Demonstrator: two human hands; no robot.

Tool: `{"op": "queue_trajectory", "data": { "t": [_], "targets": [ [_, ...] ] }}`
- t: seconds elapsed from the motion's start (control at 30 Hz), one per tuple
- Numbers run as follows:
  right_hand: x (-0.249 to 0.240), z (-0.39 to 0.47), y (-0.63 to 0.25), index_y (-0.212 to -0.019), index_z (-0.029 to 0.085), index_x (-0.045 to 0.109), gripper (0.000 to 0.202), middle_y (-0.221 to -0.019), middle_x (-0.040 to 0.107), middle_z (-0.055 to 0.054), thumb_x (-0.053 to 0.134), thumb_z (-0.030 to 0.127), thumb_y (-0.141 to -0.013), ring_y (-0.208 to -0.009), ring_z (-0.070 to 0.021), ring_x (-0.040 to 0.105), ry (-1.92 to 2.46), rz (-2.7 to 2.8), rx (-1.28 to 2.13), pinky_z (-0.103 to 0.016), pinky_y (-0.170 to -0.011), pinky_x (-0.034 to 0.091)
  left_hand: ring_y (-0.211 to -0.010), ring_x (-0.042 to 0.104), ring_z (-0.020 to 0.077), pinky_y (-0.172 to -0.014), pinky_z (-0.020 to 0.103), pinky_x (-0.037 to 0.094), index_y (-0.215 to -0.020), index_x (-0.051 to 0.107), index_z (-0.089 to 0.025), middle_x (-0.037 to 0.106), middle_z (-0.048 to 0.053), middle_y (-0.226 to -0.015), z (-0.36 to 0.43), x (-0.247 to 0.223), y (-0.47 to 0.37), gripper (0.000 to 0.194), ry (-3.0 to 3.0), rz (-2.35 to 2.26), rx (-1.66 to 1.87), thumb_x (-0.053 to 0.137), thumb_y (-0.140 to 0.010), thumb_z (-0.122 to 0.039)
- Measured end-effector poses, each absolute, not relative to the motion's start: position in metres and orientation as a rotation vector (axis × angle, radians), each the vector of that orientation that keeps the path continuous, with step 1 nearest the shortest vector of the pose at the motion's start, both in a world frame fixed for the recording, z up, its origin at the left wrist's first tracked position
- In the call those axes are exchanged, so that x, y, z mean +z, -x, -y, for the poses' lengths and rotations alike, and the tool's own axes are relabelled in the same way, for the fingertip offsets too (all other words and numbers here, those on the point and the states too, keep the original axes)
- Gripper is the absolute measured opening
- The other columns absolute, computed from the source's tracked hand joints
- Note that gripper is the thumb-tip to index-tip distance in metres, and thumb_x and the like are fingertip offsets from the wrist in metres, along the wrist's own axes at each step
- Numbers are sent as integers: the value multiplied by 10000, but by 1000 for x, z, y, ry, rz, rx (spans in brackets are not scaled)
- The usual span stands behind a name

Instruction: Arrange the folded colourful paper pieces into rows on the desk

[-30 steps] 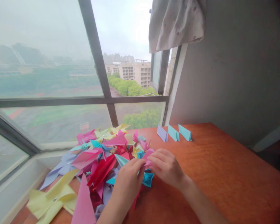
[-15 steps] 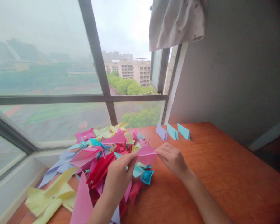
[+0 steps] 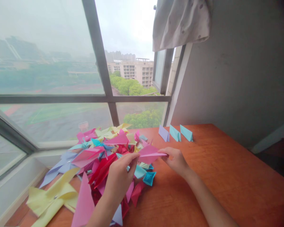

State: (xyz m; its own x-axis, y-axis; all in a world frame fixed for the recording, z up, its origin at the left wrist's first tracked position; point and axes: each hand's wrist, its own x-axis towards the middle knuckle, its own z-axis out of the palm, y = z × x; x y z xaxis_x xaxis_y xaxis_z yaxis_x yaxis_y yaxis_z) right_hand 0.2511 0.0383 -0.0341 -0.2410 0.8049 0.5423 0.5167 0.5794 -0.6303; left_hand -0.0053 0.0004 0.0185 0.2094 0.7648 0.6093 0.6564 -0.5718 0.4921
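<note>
A pink folded paper [image 3: 149, 155] with a pale crease edge is held up above the table, spread between both hands. My left hand [image 3: 124, 170] pinches its left end between thumb and fingers. At the pointed right end, the fingers of my right hand [image 3: 176, 160] are closed on the paper. Beneath and left of my hands lies a heap of folded coloured papers, among them a red folded paper [image 3: 103, 170], a small blue folded piece [image 3: 149, 178] and a yellow pinwheel [image 3: 54, 197]. My left forearm hides part of the heap.
Three folded papers stand in a row at the table's back: a lilac one [image 3: 164, 133] and two light blue ones, the outer blue paper [image 3: 186, 133] farthest right. The brown table [image 3: 227, 176] meets a window frame [image 3: 85, 99] behind and a grey wall [image 3: 232, 78] at right.
The pink paper has tilted so its pale edge and right point now show. My right hand's fingers have shifted slightly right along it. My left hand keeps its pinch.
</note>
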Motion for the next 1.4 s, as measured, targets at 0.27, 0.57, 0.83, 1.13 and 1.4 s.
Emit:
{"op": "queue_trajectory", "data": {
  "t": [0.27,0.57,0.83,1.13,1.4],
  "targets": [
    [-32,-39,-252,-894,199,756,351,-793,735,-68,622,521,-853,-730,-201,672,1106,1816,549,-278,-638,532,-787,734,179,-766,267,582,-957,717,-213,776,26,-908,2,21,5,167,-2217,-1363,1314,566,-889,-193],
    [-34,-51,-298,-843,166,716,397,-738,707,-47,582,539,-842,-666,-192,635,1340,1468,247,-272,-612,496,-742,724,160,-698,253,583,-1110,646,-188,760,37,-866,7,23,-3,225,-2108,-1308,1338,564,-902,-213],
    [-38,-94,-419,-897,139,708,378,-844,734,-121,510,452,-824,-750,-233,652,1939,1061,-113,-271,-613,435,-858,711,181,-770,274,542,-1116,629,-221,748,55,-979,21,16,-22,238,-2344,-1146,1096,504,-920,-170],
    [-72,-114,-470,-838,180,738,263,-899,729,-145,534,336,-788,-750,-261,643,2344,1101,-67,-305,-588,388,-677,630,159,-572,229,419,-1046,600,-209,684,34,-784,34,15,-40,236,-2497,-965,871,444,-903,-105],
    [-90,-131,-478,-911,206,753,312,-891,714,-166,501,369,-827,-800,-285,654,2486,1246,-33,-327,-619,417,-648,598,149,-542,232,370,-1005,585,-200,657,28,-749,36,20,-41,244,-2566,-940,805,436,-867,-64]
  ]
}}
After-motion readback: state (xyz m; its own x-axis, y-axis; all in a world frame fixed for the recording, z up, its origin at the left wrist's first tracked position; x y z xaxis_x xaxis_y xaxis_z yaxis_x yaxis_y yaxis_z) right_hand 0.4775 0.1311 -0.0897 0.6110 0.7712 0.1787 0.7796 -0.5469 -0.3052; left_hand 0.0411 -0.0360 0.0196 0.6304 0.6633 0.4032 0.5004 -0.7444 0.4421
